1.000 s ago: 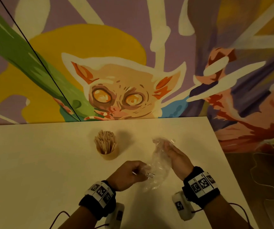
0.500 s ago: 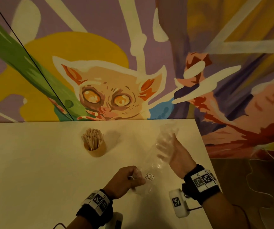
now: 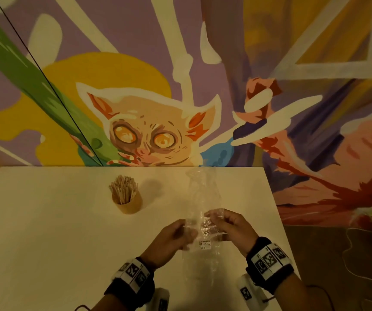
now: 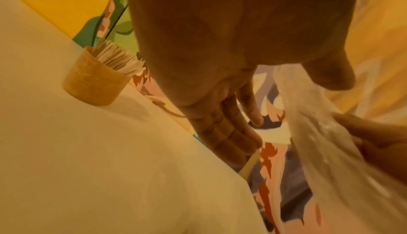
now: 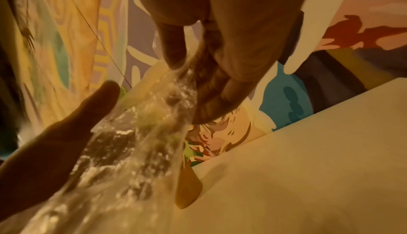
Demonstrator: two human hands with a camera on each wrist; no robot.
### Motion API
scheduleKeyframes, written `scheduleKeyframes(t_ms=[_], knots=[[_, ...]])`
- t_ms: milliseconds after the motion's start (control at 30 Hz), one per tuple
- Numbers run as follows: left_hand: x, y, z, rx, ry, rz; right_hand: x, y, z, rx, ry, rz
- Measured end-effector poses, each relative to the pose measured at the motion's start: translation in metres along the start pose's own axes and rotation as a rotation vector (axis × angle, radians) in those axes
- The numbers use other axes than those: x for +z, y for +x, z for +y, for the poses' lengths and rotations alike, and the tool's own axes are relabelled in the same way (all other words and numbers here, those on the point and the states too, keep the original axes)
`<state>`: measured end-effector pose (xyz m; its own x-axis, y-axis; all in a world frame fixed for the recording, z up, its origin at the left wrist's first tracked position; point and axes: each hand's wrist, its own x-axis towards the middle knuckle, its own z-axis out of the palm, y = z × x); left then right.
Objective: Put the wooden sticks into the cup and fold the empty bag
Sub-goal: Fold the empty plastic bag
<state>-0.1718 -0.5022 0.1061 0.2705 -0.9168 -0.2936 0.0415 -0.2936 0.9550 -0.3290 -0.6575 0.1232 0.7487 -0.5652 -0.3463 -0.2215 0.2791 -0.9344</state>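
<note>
While the right hand pinches the clear bag and left fingers lie straight beside it, the cup of sticks stands apart, left of them, on the surface.

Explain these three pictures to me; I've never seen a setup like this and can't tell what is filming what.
No machine here: a person works with bare hands, wearing three cameras. The wide picture comes from the head, looking down at a pale table before a painted wall. The other two come from cameras strapped on the wrists, looking along each hand, hence the huge close-up skin.

On the table stands a brown cup full of wooden sticks. Both hands hold up a clear, crumpled plastic bag, which looks empty. The right hand pinches it between thumb and fingers. The left hand touches its other side with fairly straight fingers.
</note>
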Motion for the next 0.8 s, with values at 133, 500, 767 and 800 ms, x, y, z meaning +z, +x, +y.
scheduleKeyframes(t_ms=[133,500,767,800], knots=[[-0.001,0.011,0.02,0.053,-0.054,0.08,-0.004,0.005,-0.005,0.029,-0.012,-0.031],[-0.009,0.027,0.016,0.131,-0.053,0.204,-0.026,0.012,0.0,0.016,0.135,-0.073],[-0.014,0.038,0.009,0.203,0.201,0.167,-0.027,0.022,0.003,0.33,0.191,-0.03],[-0.013,0.039,0.009,0.2,0.223,0.156,-0.025,0.022,0.006,0.357,0.076,-0.09]])
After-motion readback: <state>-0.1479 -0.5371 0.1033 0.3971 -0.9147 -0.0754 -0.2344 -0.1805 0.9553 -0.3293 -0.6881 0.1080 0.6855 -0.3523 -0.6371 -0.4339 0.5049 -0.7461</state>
